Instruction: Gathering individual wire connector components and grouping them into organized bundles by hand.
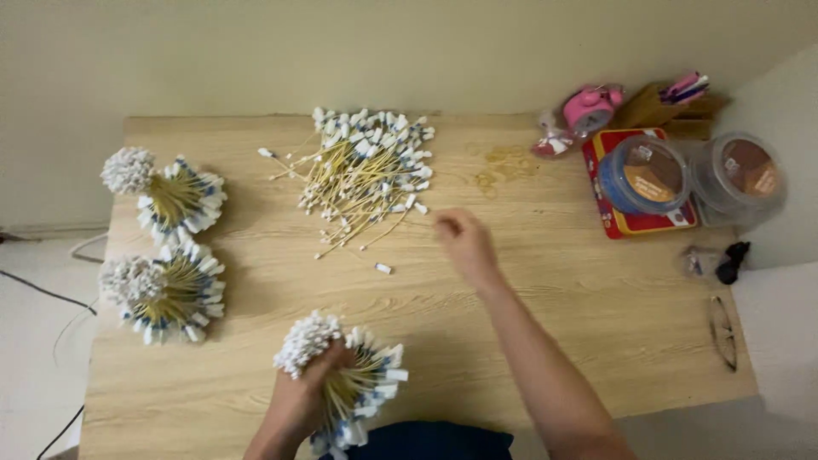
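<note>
Head view. Pale wood-grain tabletop (596, 341). Loose pile of cotton swabs (362, 170), yellow sticks, white tips, by far edge. Two bound swab bundles (170, 198), fanned and round, at left edge. Third swab bundle (341, 383) gripped around the middle by left hand (298, 409) at near edge. Right hand (464, 243) blurred, extended mid-table toward pile, fingers curled; grip impossible to tell. Clear plastic jars (737, 175), pink clock (590, 106) at far right corner.

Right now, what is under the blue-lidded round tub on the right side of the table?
The blue-lidded tub sits on a flat red tin, whose edges show around it. Beneath the tin is the wooden table. The tin's top under the tub is covered, so it cannot be seen.
</note>
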